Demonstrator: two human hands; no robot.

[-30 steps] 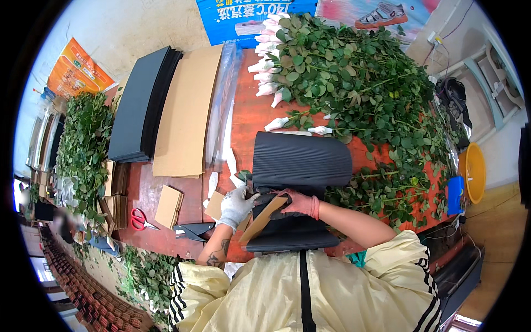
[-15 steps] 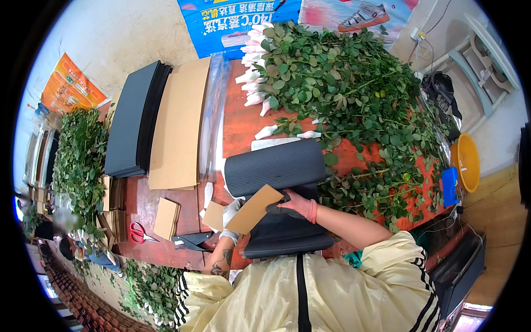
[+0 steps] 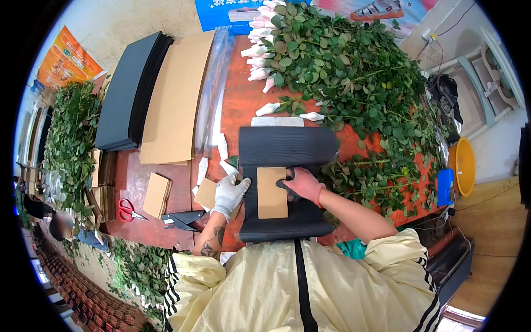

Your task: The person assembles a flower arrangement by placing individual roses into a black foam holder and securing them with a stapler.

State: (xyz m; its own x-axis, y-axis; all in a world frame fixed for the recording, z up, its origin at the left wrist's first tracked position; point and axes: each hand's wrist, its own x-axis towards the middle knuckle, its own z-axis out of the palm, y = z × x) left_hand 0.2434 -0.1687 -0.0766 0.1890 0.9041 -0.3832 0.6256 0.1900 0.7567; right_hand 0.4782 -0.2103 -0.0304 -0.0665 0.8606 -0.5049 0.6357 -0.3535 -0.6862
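A tan cardboard piece (image 3: pixel 272 202) lies on the black ribbed sheet (image 3: pixel 287 146), its long side pointing away from me. My right hand (image 3: pixel 305 186), in a pink glove with dark fingertips, grips the cardboard's right edge with curled fingers. My left hand (image 3: pixel 230 195), in a pale grey glove, rests with extended fingers on the sheet's left edge and holds nothing. Partly under that hand is another cardboard piece (image 3: pixel 207 193). White-sleeved flower buds (image 3: pixel 267 109) lie beyond the sheet.
Leafy rose stems (image 3: pixel 354 83) cover the table's right side. Red-handled scissors (image 3: pixel 128 210), a black stapler-like tool (image 3: pixel 182 220) and a small cardboard stack (image 3: pixel 157 195) lie at left. Behind them are black sheets (image 3: pixel 130 91) and large cardboard (image 3: pixel 176 99). An orange basin (image 3: pixel 463 166) stands far right.
The cardboard has gone from slanted between both hands to flat and straight on the black sheet. My left hand has let go of it and moved onto the sheet's left edge.
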